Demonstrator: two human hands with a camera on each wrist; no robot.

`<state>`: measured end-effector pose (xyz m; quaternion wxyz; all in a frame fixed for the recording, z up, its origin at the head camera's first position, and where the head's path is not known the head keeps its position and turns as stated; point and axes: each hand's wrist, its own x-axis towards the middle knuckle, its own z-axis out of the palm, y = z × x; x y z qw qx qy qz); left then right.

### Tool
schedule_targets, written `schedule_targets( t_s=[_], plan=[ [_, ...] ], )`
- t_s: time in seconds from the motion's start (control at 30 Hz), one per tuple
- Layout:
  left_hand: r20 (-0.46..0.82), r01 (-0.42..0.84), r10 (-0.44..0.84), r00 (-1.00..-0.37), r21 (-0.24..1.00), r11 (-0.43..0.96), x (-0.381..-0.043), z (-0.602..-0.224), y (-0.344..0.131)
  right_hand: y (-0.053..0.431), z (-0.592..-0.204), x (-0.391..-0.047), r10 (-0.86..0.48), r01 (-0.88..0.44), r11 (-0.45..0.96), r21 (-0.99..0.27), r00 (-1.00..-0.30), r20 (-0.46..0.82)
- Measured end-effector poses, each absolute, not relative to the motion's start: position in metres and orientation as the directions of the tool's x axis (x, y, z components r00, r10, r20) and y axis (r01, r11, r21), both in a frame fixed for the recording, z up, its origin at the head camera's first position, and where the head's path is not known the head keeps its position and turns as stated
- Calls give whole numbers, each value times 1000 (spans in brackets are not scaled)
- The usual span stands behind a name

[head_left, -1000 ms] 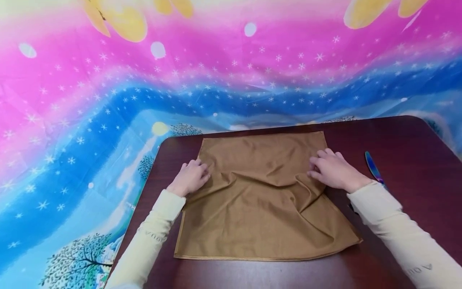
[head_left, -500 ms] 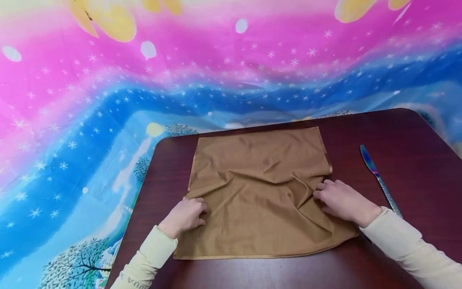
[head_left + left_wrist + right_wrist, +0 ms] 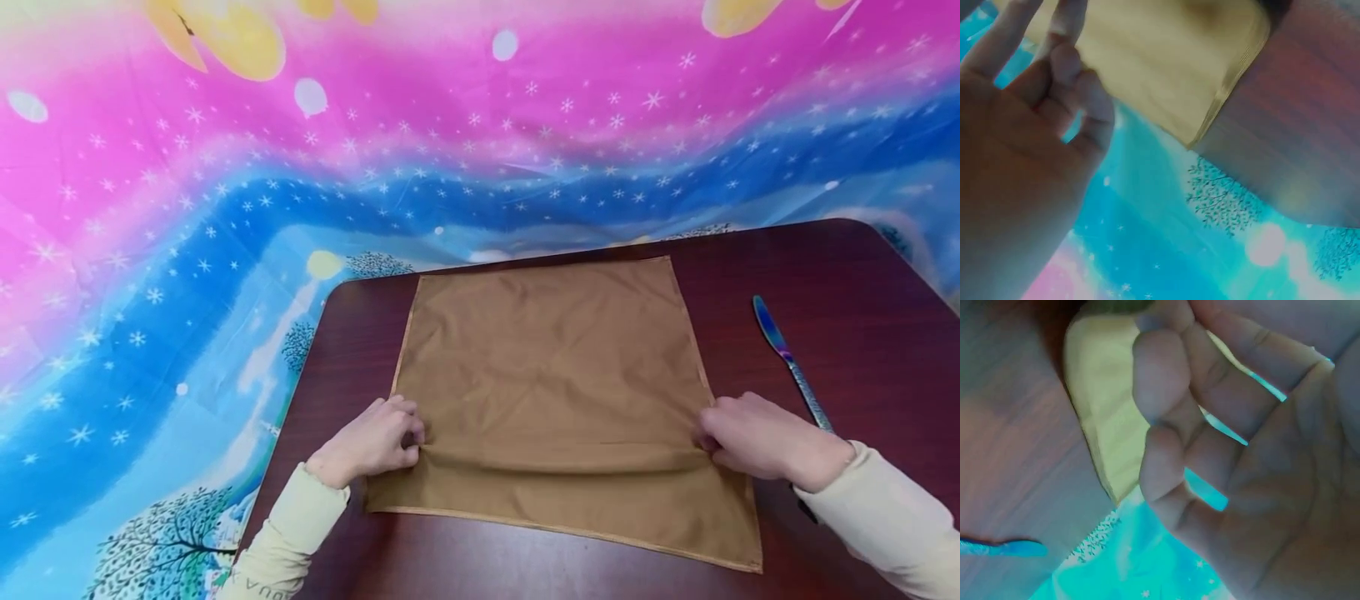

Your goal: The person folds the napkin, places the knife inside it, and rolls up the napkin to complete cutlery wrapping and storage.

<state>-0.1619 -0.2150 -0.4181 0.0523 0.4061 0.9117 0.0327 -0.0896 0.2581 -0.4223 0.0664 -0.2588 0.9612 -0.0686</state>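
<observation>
A brown cloth napkin with stitched hems lies spread over the dark table. My left hand pinches its left edge near the front. At the opposite edge, slightly nearer to me, my right hand pinches the cloth too. A soft ridge runs across the napkin between both hands, and the front strip hangs below it with its right corner lowest. In the left wrist view the curled fingers overlap the cloth. The right wrist view has bent fingers in front of the napkin.
A table knife with an iridescent blade and patterned handle lies right of the napkin, its handle end close to my right sleeve. The wooden table has rounded far corners. A pink and blue snowflake-printed backdrop hangs behind and to the left.
Both hands have come down the napkin's sides toward me and now pinch its edges. The middle creases have flattened, a ridge has formed near the front, and the front right corner has shifted nearer.
</observation>
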Motion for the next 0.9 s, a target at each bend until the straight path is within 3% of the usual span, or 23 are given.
schedule_targets(
  t_s=[0.1,0.37,0.6,0.9],
  plan=[
    [-130,723,738,-663,147,675,-160,-412,-215,258,-415,-88,-477,-453,874,-175,-868,-140],
    [-175,667,685,-707,156,728,-157,-426,-211,237,-428,-79,-467,-465,884,-55,-884,-27],
    [-292,556,571,-767,143,819,-148,-436,-208,233,-447,-68,-439,-438,898,-36,-895,-80],
    [-330,536,539,-775,107,837,-134,-438,-202,239,-447,-73,-384,-375,923,-83,-913,-139]
  ],
)
